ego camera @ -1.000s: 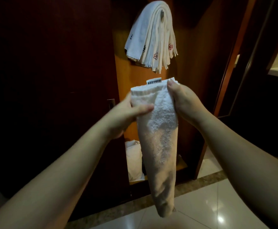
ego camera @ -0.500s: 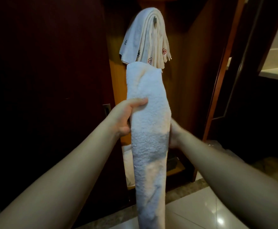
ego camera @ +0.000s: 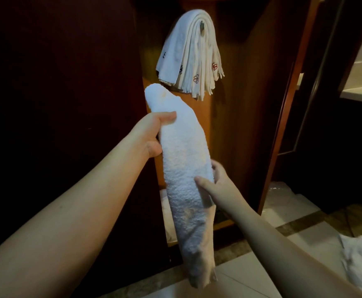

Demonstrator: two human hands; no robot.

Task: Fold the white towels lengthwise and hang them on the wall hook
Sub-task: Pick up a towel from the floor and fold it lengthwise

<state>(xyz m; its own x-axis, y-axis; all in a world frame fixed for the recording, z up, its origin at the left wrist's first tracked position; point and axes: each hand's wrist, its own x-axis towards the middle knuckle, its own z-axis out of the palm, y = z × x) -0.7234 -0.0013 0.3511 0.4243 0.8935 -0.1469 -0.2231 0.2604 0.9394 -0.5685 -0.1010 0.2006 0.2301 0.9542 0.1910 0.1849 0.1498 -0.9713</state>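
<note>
Folded towel (ego camera: 182, 160) going up toward the hook (ego camera: 202, 25)
Left hand (ego camera: 152, 134) is gripping it near the top, right hand (ego camera: 216, 186) is pinching its middle, just under the hung towels (ego camera: 188, 59).

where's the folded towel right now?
Head view, centre: the folded towel is held upright between left hand and right hand, below the hung towels.

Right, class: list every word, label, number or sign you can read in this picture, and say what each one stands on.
No readable words or numbers anywhere.
Hung towels: small red flower-like emblems and dark marks near the hems; these are motifs or too small to read as letters.
Folded towel, held by the left hand and right hand: no label or print shows.
</note>
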